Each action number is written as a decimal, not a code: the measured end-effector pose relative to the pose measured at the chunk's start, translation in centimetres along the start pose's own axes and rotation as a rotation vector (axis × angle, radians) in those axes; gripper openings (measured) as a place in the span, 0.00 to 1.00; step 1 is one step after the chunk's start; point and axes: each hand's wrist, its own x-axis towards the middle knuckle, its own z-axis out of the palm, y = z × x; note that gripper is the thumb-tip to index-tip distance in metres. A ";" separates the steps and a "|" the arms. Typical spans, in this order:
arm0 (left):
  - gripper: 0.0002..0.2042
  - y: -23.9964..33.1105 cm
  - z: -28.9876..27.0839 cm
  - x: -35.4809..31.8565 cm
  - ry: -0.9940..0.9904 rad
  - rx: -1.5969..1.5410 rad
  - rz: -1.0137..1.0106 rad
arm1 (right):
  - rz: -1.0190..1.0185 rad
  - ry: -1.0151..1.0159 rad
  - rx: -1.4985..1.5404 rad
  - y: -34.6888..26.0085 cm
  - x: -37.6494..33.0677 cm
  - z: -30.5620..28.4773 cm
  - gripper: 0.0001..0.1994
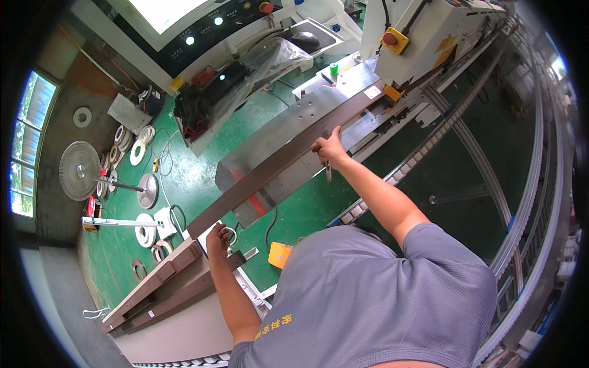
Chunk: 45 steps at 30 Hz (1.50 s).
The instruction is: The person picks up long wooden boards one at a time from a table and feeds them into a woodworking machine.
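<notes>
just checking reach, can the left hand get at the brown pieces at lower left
Likely yes: the left hand is close to the upper ends of the brown pieces, with nothing visible blocking.

To your left, a barred window (26, 144) bright with daylight sits in a brownish wall (72, 101), with a standing fan (80, 170) nearby, while a glossy green floor (195, 187) spreads ahead of you and a greyer wall surface (60, 279) rises at your near left

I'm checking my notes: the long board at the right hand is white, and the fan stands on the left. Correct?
Not white: in the head view, the long board at the right hand is brown; the fan stands on the left.
</notes>
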 end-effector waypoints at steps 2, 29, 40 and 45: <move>0.13 -0.1 -1.0 0.1 0.037 -0.019 0.005 | 0.035 0.036 0.046 -1.3 0.5 -0.9 0.47; 0.43 -11.9 -4.7 0.3 1.249 0.819 0.310 | 0.119 -0.129 0.003 2.5 -1.0 5.4 0.05; 0.36 -25.6 -7.2 -2.8 1.009 -0.482 0.021 | 0.074 -0.108 -0.074 -2.0 4.9 -5.5 0.09; 0.29 -32.5 -2.8 -12.3 1.084 -0.823 -0.154 | -0.180 0.035 -0.043 -1.2 8.0 -8.0 0.08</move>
